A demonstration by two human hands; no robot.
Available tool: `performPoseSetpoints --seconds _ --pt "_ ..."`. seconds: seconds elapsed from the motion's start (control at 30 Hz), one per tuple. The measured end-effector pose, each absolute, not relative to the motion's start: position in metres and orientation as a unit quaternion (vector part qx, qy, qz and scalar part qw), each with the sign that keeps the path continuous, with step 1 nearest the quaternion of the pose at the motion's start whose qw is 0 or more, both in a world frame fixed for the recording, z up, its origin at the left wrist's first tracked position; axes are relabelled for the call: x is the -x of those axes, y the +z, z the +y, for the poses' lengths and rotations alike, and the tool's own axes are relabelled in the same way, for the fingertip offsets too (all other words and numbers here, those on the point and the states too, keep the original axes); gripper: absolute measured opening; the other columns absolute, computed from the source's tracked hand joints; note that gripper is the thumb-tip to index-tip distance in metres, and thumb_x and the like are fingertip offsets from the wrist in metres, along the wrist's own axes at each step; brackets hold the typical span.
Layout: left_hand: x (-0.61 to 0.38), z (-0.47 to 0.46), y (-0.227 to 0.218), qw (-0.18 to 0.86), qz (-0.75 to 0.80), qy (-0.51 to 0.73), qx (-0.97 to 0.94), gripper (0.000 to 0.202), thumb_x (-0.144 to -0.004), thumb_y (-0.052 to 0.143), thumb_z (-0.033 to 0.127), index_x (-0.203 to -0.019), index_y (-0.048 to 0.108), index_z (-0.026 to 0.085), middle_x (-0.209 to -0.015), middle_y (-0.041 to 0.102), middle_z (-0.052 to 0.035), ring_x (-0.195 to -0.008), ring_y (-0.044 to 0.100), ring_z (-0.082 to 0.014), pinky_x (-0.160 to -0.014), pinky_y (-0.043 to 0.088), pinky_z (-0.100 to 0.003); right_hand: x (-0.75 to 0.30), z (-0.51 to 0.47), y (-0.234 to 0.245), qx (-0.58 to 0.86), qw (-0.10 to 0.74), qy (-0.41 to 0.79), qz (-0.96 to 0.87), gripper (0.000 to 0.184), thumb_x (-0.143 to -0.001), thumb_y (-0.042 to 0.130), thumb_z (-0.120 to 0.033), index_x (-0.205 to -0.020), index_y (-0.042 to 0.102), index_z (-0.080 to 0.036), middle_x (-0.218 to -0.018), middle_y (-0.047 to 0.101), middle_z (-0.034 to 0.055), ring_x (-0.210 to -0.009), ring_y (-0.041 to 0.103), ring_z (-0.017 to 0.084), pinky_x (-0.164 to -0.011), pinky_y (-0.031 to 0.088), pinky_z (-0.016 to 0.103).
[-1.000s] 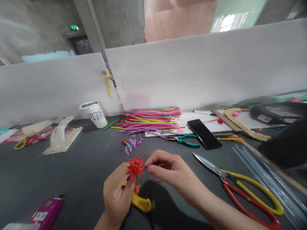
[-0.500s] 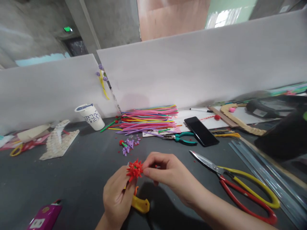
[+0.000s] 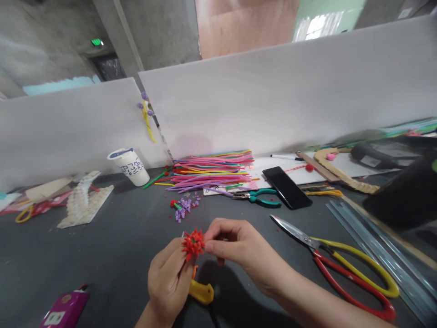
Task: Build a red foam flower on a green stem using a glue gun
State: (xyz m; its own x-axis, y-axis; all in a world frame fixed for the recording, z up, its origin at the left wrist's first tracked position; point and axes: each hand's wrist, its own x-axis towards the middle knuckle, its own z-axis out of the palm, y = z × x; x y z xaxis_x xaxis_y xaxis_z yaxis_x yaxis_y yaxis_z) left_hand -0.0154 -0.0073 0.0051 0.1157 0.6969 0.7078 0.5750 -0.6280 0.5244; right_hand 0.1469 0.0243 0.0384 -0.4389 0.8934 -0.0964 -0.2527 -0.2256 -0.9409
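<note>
My left hand (image 3: 168, 280) holds a small spiky red flower head (image 3: 193, 243) from below, fingers closed round its stem. My right hand (image 3: 235, 249) pinches at the flower's right side with thumb and forefinger pressed together, a bit of red showing between the fingers. A yellow-handled tool (image 3: 201, 291) lies on the dark table (image 3: 112, 255) just under both hands.
Large scissors with red and yellow handles (image 3: 341, 269) lie right of my hands. Behind are green-handled pliers (image 3: 259, 198), a black phone (image 3: 286, 187), a pile of coloured pipe cleaners (image 3: 215, 172), purple and red scraps (image 3: 184, 207), a paper cup (image 3: 131, 166) and a magenta lighter (image 3: 64, 310).
The view has shifted slightly; my hands stay together on the red flower, sitting a little lower in the picture, with the right fingers still pinching at its side.
</note>
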Motion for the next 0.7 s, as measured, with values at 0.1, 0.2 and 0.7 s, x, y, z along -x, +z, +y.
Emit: performPoseSetpoints --seconds 0.1,0.2,0.7 --pt "0.0185 -0.0036 0.0005 0.031 0.385 0.510 -0.768 0.038 -0.077 0.052 -0.006 -0.098 0.070 0.020 -0.079 0.071 -0.0052 -0.063 0.062 -0.0144 -0.058 0.051 -0.022 -0.1475 0.0242 0.0384 0.342 0.403 0.707 -0.470 0.027 -0.061 0.078 -0.038 -0.062 0.063 -0.015 -0.063 0.054 -0.0030 -0.059 0.046 0.010 -0.053 0.038 0.022" --pt "0.0197 -0.0011 -0.0020 0.009 0.357 0.516 -0.779 0.032 -0.078 0.052 -0.007 -0.095 0.068 0.015 -0.079 0.070 -0.0065 -0.065 0.061 -0.0133 -0.059 0.051 -0.021 -0.1477 0.0246 0.0382 0.344 0.401 0.706 -0.472 0.030 -0.060 0.079 -0.041 -0.062 0.063 -0.015 -0.063 0.054 -0.0029 -0.059 0.046 0.010 -0.054 0.038 0.023" --pt "0.0190 0.0001 -0.0004 0.013 0.349 0.501 -0.792 0.029 -0.080 0.050 -0.007 -0.093 0.065 0.014 -0.078 0.067 -0.0050 -0.068 0.060 -0.0117 -0.062 0.050 -0.020 -0.1477 0.0257 0.0364 0.341 0.405 0.700 -0.479 0.015 -0.065 0.071 -0.028 -0.063 0.064 -0.015 -0.065 0.055 -0.0017 -0.061 0.046 0.011 -0.054 0.038 0.023"
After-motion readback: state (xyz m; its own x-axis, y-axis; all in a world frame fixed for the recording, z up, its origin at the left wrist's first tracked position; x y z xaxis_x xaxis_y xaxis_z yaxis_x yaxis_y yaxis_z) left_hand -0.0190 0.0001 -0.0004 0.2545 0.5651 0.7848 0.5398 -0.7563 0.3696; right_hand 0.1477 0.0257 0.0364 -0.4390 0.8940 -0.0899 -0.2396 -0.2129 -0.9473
